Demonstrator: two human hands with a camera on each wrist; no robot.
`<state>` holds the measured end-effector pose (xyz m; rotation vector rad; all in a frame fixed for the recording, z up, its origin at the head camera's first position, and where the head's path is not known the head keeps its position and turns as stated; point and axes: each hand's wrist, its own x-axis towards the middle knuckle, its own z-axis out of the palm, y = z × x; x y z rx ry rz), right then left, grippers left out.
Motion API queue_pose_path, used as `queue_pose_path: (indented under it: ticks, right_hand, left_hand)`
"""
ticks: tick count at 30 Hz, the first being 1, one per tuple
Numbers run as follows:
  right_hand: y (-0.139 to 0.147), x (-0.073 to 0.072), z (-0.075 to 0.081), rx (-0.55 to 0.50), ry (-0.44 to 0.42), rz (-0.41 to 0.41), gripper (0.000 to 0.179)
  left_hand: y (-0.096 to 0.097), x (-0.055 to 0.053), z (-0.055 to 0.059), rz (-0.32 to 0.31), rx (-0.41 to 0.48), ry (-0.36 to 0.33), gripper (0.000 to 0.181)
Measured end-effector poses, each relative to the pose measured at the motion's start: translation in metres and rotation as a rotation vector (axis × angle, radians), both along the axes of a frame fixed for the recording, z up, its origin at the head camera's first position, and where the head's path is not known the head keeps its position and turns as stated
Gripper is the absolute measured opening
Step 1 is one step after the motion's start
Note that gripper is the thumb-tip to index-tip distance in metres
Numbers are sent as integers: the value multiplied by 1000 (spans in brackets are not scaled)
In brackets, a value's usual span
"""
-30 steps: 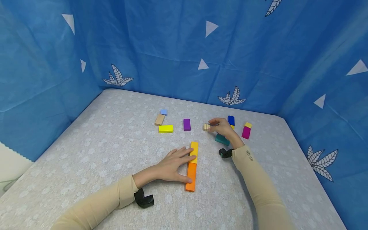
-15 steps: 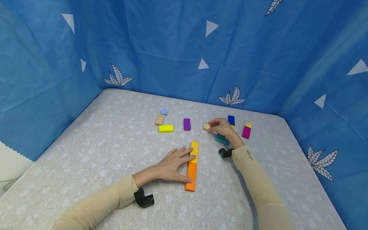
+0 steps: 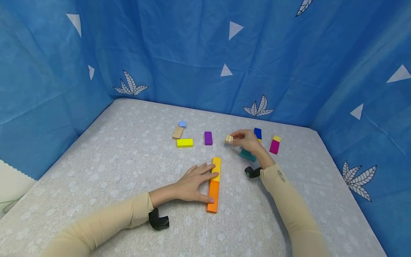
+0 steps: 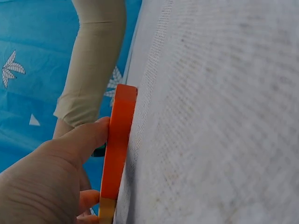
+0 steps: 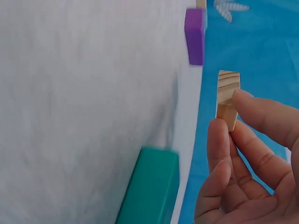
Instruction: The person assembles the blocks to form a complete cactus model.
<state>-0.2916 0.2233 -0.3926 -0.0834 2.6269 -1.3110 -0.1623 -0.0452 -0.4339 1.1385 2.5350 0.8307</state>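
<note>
Two long blocks lie end to end on the table in the head view: an amber block [image 3: 217,162] and an orange block [image 3: 213,196] nearer the body. My left hand [image 3: 194,184] rests on them with spread fingers, fingertips on the amber block and thumb at the orange one. In the left wrist view the thumb touches the side of the orange block [image 4: 117,144]. Farther right, my right hand [image 3: 247,141] pinches a small plain wooden block [image 3: 228,139] between thumb and fingers. The right wrist view has this grained wooden block [image 5: 228,88] held above the table's edge line.
A teal block [image 3: 247,155] lies under the right wrist. Behind that hand are a dark blue block [image 3: 258,133] and a magenta block [image 3: 274,146]. A purple block [image 3: 208,138], a bright yellow block [image 3: 184,143] and a tan block [image 3: 178,133] lie left. Blue curtain [image 3: 192,43] surrounds the table.
My right hand has raised the wooden block slightly and shifted it a little left. The left hand stays on the amber and orange blocks.
</note>
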Motion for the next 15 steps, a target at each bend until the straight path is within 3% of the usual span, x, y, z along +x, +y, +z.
queue_pose_path:
  ticks: [6, 15]
  right_hand:
    - [-12, 15, 1, 26, 28, 78, 33]
    - [-23, 28, -4, 42, 14, 113, 32]
  left_hand:
    - [0, 0, 1, 7, 8, -5, 85]
    - [1, 1, 1, 15, 18, 1, 85]
